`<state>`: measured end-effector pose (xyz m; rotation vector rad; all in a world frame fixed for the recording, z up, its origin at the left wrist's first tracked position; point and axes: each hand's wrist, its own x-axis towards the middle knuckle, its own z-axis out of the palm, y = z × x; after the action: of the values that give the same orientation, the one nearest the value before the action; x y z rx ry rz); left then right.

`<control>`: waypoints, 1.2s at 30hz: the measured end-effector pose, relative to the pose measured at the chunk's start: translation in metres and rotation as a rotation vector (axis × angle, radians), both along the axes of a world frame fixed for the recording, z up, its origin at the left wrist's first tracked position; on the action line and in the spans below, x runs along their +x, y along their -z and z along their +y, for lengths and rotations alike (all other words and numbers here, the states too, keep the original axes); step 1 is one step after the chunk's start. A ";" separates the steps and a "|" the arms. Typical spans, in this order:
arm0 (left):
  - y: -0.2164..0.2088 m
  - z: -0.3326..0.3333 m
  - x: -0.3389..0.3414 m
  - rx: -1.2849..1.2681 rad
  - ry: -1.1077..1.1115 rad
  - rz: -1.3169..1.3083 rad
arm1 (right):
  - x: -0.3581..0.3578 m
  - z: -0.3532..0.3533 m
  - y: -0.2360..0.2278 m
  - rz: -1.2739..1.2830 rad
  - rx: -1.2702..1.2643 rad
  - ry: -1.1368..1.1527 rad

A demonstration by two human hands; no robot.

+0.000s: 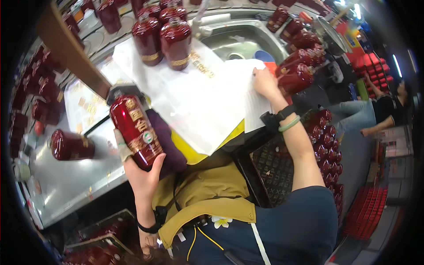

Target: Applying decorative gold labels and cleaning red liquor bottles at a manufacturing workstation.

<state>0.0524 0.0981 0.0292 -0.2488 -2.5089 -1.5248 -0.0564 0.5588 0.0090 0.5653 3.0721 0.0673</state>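
Note:
In my left hand (143,176) is a glossy dark red bottle (138,130) with gold lettering and a small green-and-white round mark. It leans, its neck against a dark holder (126,92) at the foot of a brown post. A tape-like wrap covers one finger of that hand. My right hand (266,83) is at the far right edge of the white paper sheets (207,119), fingers curled closed on the paper's corner. Gold lettering decals (201,64) show on the sheet. Under the sheets lies a yellow layer (190,148), and beside the bottle a dark purple cloth (170,141).
Two red bottles (176,44) stand beyond the sheets. One lies on the metal table (66,185). A sink (265,33) is at the back, with more bottles (296,77) right of it. Crated bottles (324,145) stand low right; another person (384,108) is farther off.

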 end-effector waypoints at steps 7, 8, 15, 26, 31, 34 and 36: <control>0.011 -0.011 0.011 0.032 -0.086 0.052 | 0.002 -0.031 0.020 0.144 -0.018 -0.080; 0.018 -0.016 0.012 -0.006 -0.081 -0.040 | 0.008 -0.027 0.019 0.157 -0.005 -0.060; 0.006 -0.006 0.014 -0.017 -0.097 -0.127 | 0.022 -0.017 0.039 0.270 0.097 -0.135; 0.009 -0.011 0.012 -0.054 -0.077 -0.099 | 0.039 -0.032 0.051 0.316 0.243 -0.119; 0.019 -0.014 0.010 -0.102 -0.110 0.008 | 0.051 -0.049 0.041 0.239 0.241 -0.104; 0.018 -0.016 0.009 -0.030 -0.065 -0.078 | 0.057 -0.055 0.044 0.262 0.183 -0.233; 0.009 -0.011 0.011 -0.003 -0.074 -0.110 | 0.051 -0.060 0.045 0.300 0.186 -0.285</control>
<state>0.0635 0.0868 0.0203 -0.0736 -2.5723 -1.5461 -0.0057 0.4988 -0.0362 0.1451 3.4414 0.3003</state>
